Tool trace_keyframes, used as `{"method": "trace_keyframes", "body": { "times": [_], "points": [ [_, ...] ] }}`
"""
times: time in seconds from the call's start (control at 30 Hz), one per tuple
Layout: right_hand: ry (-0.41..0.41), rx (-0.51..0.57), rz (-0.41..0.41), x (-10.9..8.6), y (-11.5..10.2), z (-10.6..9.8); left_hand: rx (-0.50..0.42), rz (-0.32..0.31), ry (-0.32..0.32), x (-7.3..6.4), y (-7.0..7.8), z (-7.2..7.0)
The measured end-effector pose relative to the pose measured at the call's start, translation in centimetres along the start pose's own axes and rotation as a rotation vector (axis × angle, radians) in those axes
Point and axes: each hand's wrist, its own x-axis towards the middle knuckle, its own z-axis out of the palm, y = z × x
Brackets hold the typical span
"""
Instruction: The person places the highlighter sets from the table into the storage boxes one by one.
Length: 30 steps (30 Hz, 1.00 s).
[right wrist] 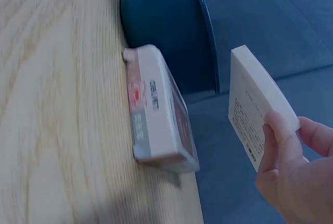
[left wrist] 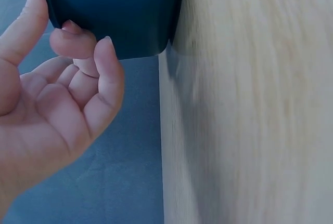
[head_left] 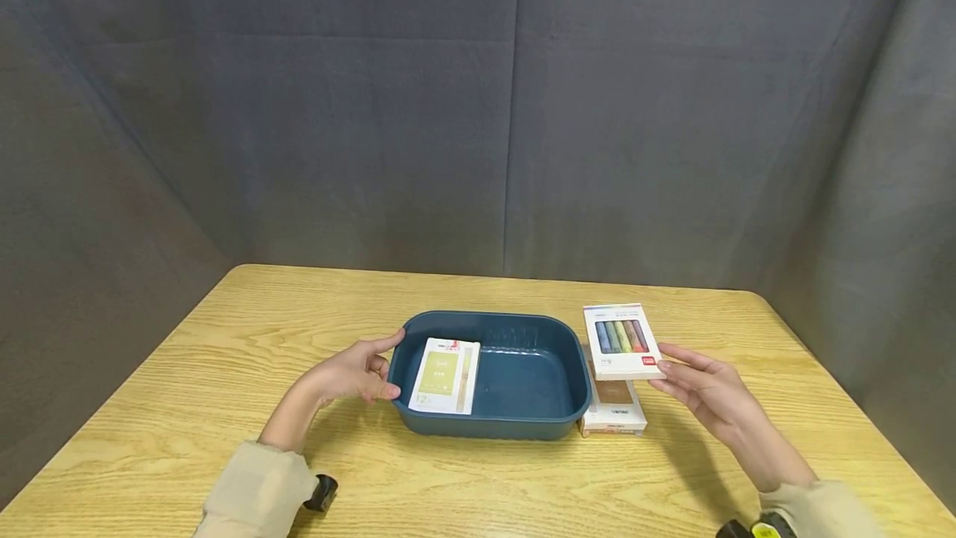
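A dark blue plastic bin stands on the table, and a white and green box lies in its left end. My left hand grips the left end of the bin at the rim; in the left wrist view its fingers curl against the bin's outer wall. Between thumb and fingers, my right hand pinches a thin white box of coloured sticks by its near right corner. That box is held up over another white and brown box, which lies on the table beside the bin's right end.
The wooden table has rounded far corners. Grey curtains hang behind it and along both sides. Dark wrist devices show at the left sleeve and the right sleeve.
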Motion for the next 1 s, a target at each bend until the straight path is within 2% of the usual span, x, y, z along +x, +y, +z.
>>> {"method": "trace_keyframes", "body": {
  "times": [0.37, 0.7, 1.0],
  "points": [
    [-0.078, -0.058, 0.003, 0.2, 0.7, 2.0, -0.026, 0.001, -0.009, 0.0, 0.0, 0.0],
    [-0.071, -0.059, 0.034, 0.2, 1.1, 2.9, -0.028, 0.005, -0.011, 0.0, -0.1, 0.0],
    [-0.071, -0.128, 0.044, 0.3, 1.7, 3.5, -0.025, 0.006, -0.009, 0.0, -0.1, 0.0]
  ]
}}
